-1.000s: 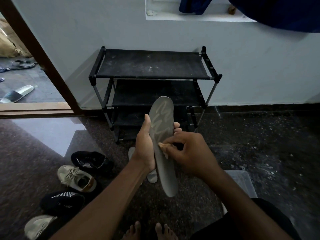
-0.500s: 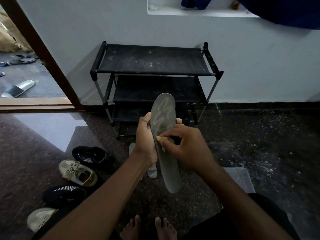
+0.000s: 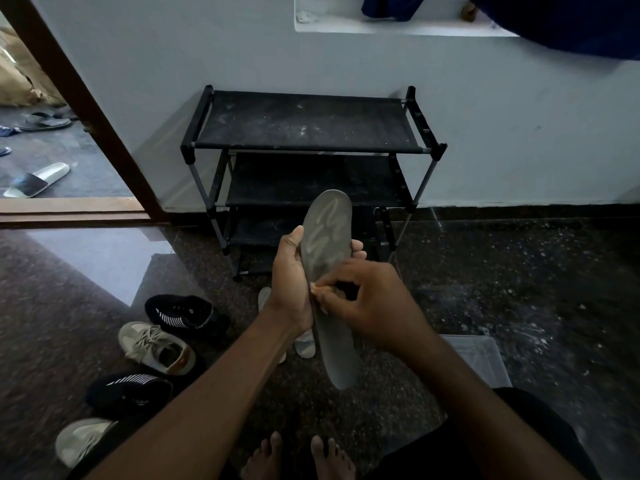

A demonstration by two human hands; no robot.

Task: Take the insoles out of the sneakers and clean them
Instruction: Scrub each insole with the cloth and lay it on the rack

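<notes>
A long grey insole (image 3: pixel 329 247) with a pale squiggle on it stands upright in front of me. My left hand (image 3: pixel 292 282) grips it round the middle from the left. My right hand (image 3: pixel 367 303) pinches a small pale cloth or sponge (image 3: pixel 317 288) against the insole's face. Another pale insole (image 3: pixel 304 344) lies on the floor below, mostly hidden by my hands. On the floor to the left sit two black sneakers (image 3: pixel 183 315) (image 3: pixel 130 393) and two beige sneakers (image 3: pixel 156 348) (image 3: pixel 81 439).
A black three-tier shoe rack (image 3: pixel 304 123) stands against the white wall. A clear plastic container (image 3: pixel 481 358) sits on the dark floor at my right. My bare feet (image 3: pixel 301 459) show at the bottom. Sandals (image 3: pixel 36 180) lie beyond the doorway at left.
My right hand with the cloth has shifted slightly along the insole's middle. My left hand keeps the same grip.
</notes>
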